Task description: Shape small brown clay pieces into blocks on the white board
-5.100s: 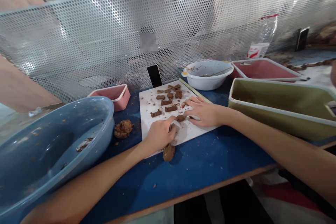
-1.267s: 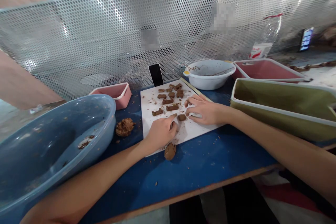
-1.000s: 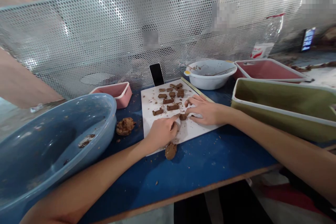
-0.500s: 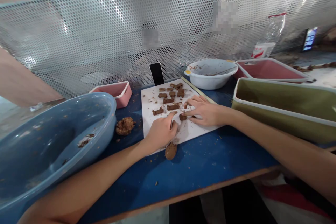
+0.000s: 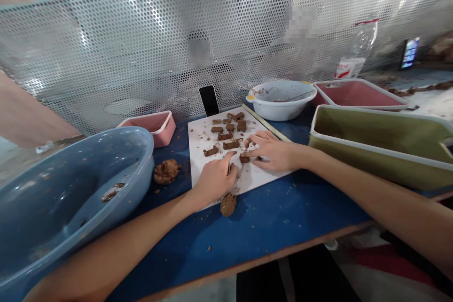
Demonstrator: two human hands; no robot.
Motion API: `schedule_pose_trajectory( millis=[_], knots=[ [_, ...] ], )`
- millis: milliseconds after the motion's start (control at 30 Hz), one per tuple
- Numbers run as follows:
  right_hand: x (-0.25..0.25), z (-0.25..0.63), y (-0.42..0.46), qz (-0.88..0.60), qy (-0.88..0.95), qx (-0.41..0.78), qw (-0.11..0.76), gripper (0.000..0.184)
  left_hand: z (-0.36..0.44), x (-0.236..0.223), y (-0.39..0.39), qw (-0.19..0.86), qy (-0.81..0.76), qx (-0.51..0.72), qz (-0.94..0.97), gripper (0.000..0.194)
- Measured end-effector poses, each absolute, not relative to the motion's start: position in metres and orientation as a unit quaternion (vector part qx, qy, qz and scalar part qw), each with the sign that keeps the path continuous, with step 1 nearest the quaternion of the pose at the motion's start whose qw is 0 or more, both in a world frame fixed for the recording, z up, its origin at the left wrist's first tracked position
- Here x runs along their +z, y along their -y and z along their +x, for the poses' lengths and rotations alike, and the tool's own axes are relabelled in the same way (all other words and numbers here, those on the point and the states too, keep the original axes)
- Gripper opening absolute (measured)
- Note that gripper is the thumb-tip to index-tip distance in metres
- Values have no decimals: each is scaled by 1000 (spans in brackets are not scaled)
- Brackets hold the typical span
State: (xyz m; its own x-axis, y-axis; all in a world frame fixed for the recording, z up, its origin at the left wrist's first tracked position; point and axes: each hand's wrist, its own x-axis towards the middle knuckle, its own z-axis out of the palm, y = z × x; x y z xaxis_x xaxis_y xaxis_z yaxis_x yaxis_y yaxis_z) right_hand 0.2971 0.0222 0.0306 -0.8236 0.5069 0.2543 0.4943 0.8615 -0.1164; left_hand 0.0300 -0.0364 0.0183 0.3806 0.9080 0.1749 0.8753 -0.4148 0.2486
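Note:
A small brown clay block point(image 5: 244, 159) lies on a white board point(image 5: 205, 168) between my two hands. My right hand point(image 5: 271, 151) reaches over it from the right, fingers spread, the index fingertip resting on the block's top. To its left, my left hand point(image 5: 215, 177) hovers low over the board, index finger and thumb apart, the other fingers curled, with nothing visible in it. Several shaped clay pieces point(image 5: 231, 145) stand in rows farther up the board among crumbs. An oval clay lump point(image 5: 228, 205) sits at the board's near edge, just below my left hand.
A rough clay lump point(image 5: 166, 171) lies beside a large blue basin point(image 5: 141, 148). Behind are a small pink bin point(image 5: 166, 134) and a propped phone point(image 5: 209, 101). To the right stand a white basin point(image 5: 283, 109), a red bin point(image 5: 361, 104), a green bin point(image 5: 371, 158) and a plastic bottle point(image 5: 357, 52).
My left index finger has drawn back from the block since a second ago. My right index finger has come onto the block's top. The phone at far right has lit up since the earliest frame.

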Motion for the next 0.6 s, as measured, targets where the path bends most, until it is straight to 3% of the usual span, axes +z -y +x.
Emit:
schedule_pose_trajectory(
  millis=[600],
  knots=[
    [31, 297, -22, -260, 954, 19, 148, 38, 31, 18, 36, 55, -542, 140, 827, 51]
  ],
)
